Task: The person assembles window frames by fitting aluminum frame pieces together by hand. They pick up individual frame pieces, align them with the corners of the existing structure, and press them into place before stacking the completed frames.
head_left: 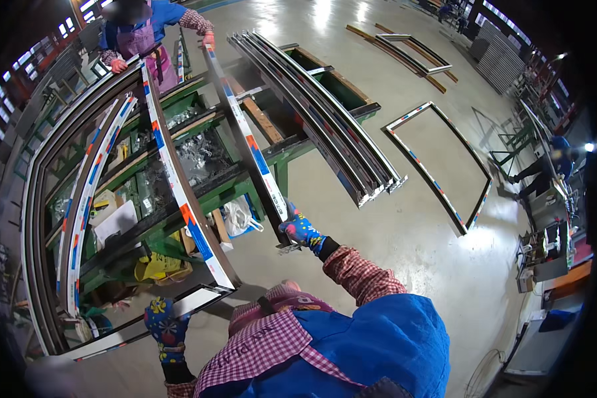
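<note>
My right hand [302, 229], in a blue patterned glove, is closed round the near end of a long dark metal profile [249, 140] with white, blue and orange film. Across the bench a co-worker's gloved hand [209, 38] holds its far end. My left hand [166, 326], gloved alike, is closed over the near short rail of a large rectangular metal frame [199, 300]; its fingertips are partly hidden. Inside that frame lie two loose slim profiles [99, 176]. The frame rests on a green workbench [212, 194].
Trays of small metal parts [196, 156] sit in the bench. A stack of long profiles [315, 116] lies on its right side. An assembled frame [410, 158] is on the floor, with more frame pieces [404, 50] farther off. Another person [552, 166] stands at far right.
</note>
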Available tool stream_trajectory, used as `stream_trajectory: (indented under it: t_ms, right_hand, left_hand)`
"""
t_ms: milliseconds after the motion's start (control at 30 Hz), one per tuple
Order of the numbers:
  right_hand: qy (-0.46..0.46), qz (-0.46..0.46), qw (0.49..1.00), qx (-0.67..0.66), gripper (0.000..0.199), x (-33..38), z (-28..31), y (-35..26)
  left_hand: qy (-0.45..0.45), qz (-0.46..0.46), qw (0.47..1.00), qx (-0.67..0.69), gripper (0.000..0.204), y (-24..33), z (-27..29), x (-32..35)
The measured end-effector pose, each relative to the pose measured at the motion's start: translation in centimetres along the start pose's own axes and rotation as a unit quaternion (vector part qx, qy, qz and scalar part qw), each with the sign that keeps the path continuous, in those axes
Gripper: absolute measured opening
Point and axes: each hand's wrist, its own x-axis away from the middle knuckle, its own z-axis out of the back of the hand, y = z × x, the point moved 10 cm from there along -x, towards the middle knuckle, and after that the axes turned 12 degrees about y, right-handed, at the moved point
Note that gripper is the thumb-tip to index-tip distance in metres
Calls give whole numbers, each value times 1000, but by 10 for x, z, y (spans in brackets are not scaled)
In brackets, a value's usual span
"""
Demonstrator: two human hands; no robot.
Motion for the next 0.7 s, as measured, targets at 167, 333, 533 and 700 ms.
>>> stream_trajectory:
  t_ms: [167,333,533,700]
  right_hand:
    - [-20,235,965,115,92,29,-30,-42]
    - [-113,247,948,168,73,71,-95,-151]
    - [-94,169,981,20,81,75,-146,-153]
    - [-98,222,969,39,81,88,-158,-155]
  left_hand:
    - [371,-164,914,-17,54,-3,16,46]
    - [280,-132,951,1,56,6,16,20]
    - [260,-120,953,103,48,22,55,9]
    - [251,-126,954,100,48,26,56,8]
